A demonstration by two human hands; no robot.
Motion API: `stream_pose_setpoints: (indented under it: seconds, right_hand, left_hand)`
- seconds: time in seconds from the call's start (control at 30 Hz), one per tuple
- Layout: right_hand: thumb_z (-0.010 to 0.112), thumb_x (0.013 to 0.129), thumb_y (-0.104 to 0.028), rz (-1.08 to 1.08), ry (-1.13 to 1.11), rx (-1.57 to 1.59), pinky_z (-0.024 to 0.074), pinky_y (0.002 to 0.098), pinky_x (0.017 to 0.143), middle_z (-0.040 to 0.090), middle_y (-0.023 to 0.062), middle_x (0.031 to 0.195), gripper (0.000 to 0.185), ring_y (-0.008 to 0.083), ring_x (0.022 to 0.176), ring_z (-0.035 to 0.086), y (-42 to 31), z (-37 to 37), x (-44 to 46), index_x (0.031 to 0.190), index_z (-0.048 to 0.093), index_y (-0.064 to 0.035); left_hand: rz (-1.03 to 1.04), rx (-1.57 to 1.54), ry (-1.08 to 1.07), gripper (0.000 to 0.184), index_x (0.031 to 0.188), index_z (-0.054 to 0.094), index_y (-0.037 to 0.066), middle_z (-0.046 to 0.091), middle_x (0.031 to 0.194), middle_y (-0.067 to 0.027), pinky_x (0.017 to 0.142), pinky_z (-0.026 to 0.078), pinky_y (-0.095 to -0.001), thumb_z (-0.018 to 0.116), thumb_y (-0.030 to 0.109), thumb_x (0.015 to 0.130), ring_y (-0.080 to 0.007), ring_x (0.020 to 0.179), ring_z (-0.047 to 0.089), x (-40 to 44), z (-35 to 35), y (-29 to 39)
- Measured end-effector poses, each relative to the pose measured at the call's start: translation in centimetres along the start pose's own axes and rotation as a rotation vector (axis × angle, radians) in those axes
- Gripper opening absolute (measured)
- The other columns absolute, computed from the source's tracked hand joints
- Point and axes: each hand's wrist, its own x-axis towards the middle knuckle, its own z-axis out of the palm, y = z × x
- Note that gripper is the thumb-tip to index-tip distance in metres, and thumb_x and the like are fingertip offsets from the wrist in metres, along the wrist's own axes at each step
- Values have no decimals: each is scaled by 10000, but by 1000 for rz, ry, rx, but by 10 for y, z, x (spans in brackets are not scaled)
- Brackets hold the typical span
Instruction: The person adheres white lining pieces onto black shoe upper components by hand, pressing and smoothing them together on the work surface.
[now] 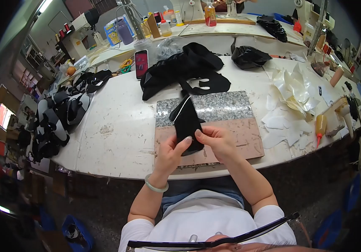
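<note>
A black fabric piece with a thin white line along one edge is held up between my two hands. My left hand pinches its lower left side with the thumb on top. On the lower right side, my right hand closes thumb and fingers on the same piece. Beneath them lies a work board, speckled grey stone at the far part and pinkish-brown at the near part. Just past the board, a pile of black cut pieces rests on the white table.
Black and grey pieces heap at the left edge. White sheets and a yellow glue bottle lie at right. A phone, scissors and a black bag sit farther back. Another person's hands show beyond.
</note>
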Motion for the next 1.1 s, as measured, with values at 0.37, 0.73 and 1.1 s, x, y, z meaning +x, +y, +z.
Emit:
stream_pose_setpoints:
  seconds: [0.37,0.73,1.1]
  right_hand:
    - [705,834,-59,29,7,79,507,237,778,652,107,1022,395,115,871,627,-6,14,10,1166,546,84]
    - [697,843,-77,22,77,305,521,221,726,669,92,925,301,119,810,646,-7,16,21,1085,593,69]
    - [630,907,-160,-2,78,445,524,223,689,649,36,886,208,92,771,619,-21,19,20,1033,605,3]
  left_hand:
    - [-106,-367,42,253,1019,621,-53,670,911,-102,702,541,-263,613,177,913,-140,783,658,10,-5,5]
    - [-246,-398,-18,292,1056,608,-48,674,958,-100,754,538,-278,549,208,930,-164,845,667,33,-21,8]
    - [57,-229,3,153,788,639,5,608,741,1,629,406,-163,653,114,894,-35,677,518,10,-9,30]
